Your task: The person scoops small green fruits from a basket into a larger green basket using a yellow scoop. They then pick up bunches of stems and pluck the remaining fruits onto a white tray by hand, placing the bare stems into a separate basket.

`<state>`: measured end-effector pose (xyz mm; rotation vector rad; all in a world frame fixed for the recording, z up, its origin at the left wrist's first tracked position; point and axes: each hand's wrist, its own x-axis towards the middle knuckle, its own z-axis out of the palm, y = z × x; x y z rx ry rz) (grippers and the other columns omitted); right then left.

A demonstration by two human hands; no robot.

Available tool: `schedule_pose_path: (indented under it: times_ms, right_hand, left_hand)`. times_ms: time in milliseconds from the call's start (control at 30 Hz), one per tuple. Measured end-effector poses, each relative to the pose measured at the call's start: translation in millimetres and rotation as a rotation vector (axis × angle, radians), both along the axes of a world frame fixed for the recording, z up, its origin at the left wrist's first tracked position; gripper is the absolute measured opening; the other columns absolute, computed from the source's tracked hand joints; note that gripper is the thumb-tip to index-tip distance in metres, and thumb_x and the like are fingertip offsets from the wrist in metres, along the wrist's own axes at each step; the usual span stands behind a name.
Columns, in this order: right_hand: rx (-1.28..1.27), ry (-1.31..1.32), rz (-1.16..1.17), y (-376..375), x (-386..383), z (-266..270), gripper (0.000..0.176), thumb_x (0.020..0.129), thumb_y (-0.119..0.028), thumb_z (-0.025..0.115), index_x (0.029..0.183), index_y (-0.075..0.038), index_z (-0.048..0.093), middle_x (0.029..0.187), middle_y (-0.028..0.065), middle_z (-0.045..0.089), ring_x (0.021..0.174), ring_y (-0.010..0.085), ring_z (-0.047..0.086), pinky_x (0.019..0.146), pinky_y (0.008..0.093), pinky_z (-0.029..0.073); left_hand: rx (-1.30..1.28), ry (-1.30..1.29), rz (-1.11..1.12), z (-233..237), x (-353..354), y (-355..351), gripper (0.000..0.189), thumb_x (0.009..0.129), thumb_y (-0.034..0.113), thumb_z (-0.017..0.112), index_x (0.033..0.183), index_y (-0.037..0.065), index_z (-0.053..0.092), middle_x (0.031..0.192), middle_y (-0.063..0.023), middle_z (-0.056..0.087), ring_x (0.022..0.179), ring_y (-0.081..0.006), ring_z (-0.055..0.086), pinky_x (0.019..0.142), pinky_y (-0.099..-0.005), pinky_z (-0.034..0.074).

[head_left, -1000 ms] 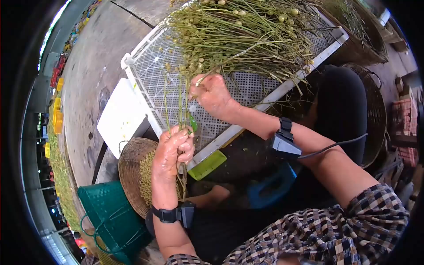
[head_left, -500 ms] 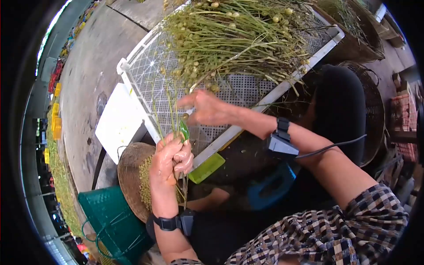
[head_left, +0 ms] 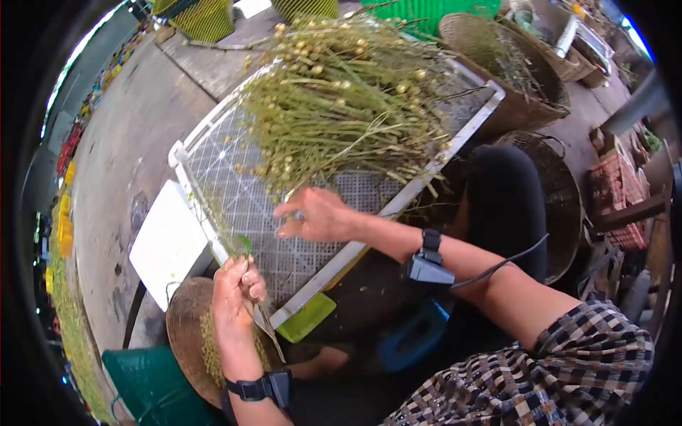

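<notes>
My left hand (head_left: 239, 285) is closed around thin plant stalks (head_left: 264, 317) at the near left corner of the white mesh tray. Stalk ends stick out below the fist, and a small green leaf (head_left: 245, 243) shows above it. Over the tray's mesh, my right hand (head_left: 316, 216) has thumb and fingers apart, with nothing visible between them. Just beyond it lies a large bundle of dry green stalks (head_left: 348, 131) with round pale seed pods. The white tray (head_left: 334, 264) carries this bundle.
Below my left hand stands a round woven basket (head_left: 186, 312) with small round yellowish pods inside. A teal basket (head_left: 153, 380), a white board (head_left: 165, 231) and a lime-green container (head_left: 307, 318) are nearby. More wicker baskets (head_left: 547, 184) stand at right.
The camera view has shifted, so the scene sits lower and further left. My hands have moved slightly apart. The left stays closed on the stalks.
</notes>
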<state>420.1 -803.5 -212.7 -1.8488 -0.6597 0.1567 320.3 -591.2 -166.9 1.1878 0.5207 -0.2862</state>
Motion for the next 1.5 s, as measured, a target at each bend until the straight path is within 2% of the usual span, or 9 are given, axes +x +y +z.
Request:
schedule_pose_path:
  times_ms: [100, 200, 433, 633, 933, 1167, 1300, 1433, 1500]
  right_hand:
    - [0.242, 0.215, -0.072, -15, 7, 1, 0.028, 0.077, -0.007, 0.070, 0.103, 0.003, 0.066, 0.096, 0.0127, 0.069, 0.084, 0.0231, 0.067, 0.071, 0.0335, 0.053]
    - [0.882, 0.694, 0.008, -34, -8, 31, 0.049, 0.079, -0.003, 0.067, 0.126, 0.000, 0.052, 0.108, 0.0162, 0.066, 0.094, 0.0186, 0.065, 0.066, 0.0265, 0.055]
    - [1.391, 0.832, 0.207, -53, -9, 48, 0.045, 0.077, -0.001, 0.060, 0.120, -0.002, 0.048, 0.115, 0.0130, 0.061, 0.096, 0.0221, 0.063, 0.070, 0.0317, 0.054]
    - [1.491, 0.788, 0.007, -74, -14, 61, 0.025, 0.083, -0.009, 0.060, 0.106, -0.003, 0.054, 0.097, 0.0069, 0.060, 0.088, 0.0205, 0.063, 0.071, 0.0329, 0.056]
    - [1.029, 0.581, -0.009, -33, -39, 107, 0.012, 0.090, -0.011, 0.058, 0.090, 0.000, 0.059, 0.081, 0.0101, 0.064, 0.069, 0.0170, 0.064, 0.050, 0.0280, 0.054]
    - [0.600, 0.755, 0.193, 37, -79, 35, 0.017, 0.083, -0.014, 0.060, 0.077, 0.002, 0.061, 0.071, 0.0091, 0.065, 0.061, 0.0162, 0.063, 0.051, 0.0284, 0.052]
    - [0.164, 0.485, 0.176, 53, -89, 0, 0.021, 0.077, -0.012, 0.059, 0.067, 0.007, 0.058, 0.067, 0.0181, 0.062, 0.058, 0.0242, 0.063, 0.054, 0.0364, 0.050]
    - [-0.018, 0.190, 0.162, 66, -90, -25, 0.018, 0.071, -0.008, 0.056, 0.069, 0.010, 0.059, 0.066, 0.0265, 0.060, 0.074, 0.0449, 0.063, 0.069, 0.0471, 0.050]
    - [-0.067, 0.176, 0.172, 70, -91, -30, 0.019, 0.070, -0.009, 0.058, 0.069, 0.009, 0.059, 0.067, 0.0265, 0.060, 0.074, 0.0436, 0.063, 0.068, 0.0469, 0.050]
  left_hand:
    - [0.038, -0.035, 0.033, 5, 8, -16, 0.015, 0.089, 0.020, 0.060, 0.088, 0.007, 0.054, 0.060, 0.0021, 0.043, 0.047, -0.0116, 0.043, 0.042, -0.0273, 0.035]
    - [0.042, -0.076, 0.087, 10, 16, -19, 0.013, 0.089, 0.017, 0.059, 0.093, 0.006, 0.054, 0.059, 0.0030, 0.040, 0.046, -0.0083, 0.039, 0.040, -0.0231, 0.031]
    - [0.160, -0.228, 0.031, 31, 26, -30, 0.024, 0.086, 0.016, 0.055, 0.108, 0.006, 0.050, 0.057, 0.0050, 0.033, 0.040, -0.0090, 0.033, 0.037, -0.0257, 0.027]
    - [0.139, -0.274, 0.023, 30, 26, -34, 0.023, 0.084, 0.014, 0.059, 0.106, 0.005, 0.054, 0.063, 0.0024, 0.042, 0.044, -0.0071, 0.034, 0.042, -0.0228, 0.028]
    - [0.166, -0.340, 0.067, 29, 28, -31, 0.023, 0.088, 0.019, 0.060, 0.100, 0.001, 0.055, 0.072, -0.0050, 0.057, 0.046, -0.0074, 0.042, 0.042, -0.0240, 0.032]
    - [0.418, -0.308, -0.111, 51, 24, -29, 0.016, 0.087, 0.014, 0.058, 0.092, 0.000, 0.061, 0.085, -0.0099, 0.067, 0.061, -0.0108, 0.055, 0.050, -0.0230, 0.039]
    - [0.537, -0.392, -0.243, 29, 23, -26, 0.015, 0.088, 0.014, 0.058, 0.091, -0.001, 0.062, 0.098, -0.0156, 0.070, 0.071, -0.0109, 0.058, 0.055, -0.0253, 0.043]
    - [0.365, -0.226, -0.175, 16, 21, -39, 0.015, 0.090, 0.013, 0.057, 0.085, -0.001, 0.061, 0.080, -0.0112, 0.068, 0.060, -0.0123, 0.056, 0.056, -0.0250, 0.044]
    - [0.366, -0.318, -0.184, 14, 20, -42, 0.013, 0.089, 0.011, 0.060, 0.083, -0.001, 0.059, 0.068, -0.0058, 0.061, 0.053, -0.0114, 0.052, 0.053, -0.0245, 0.042]
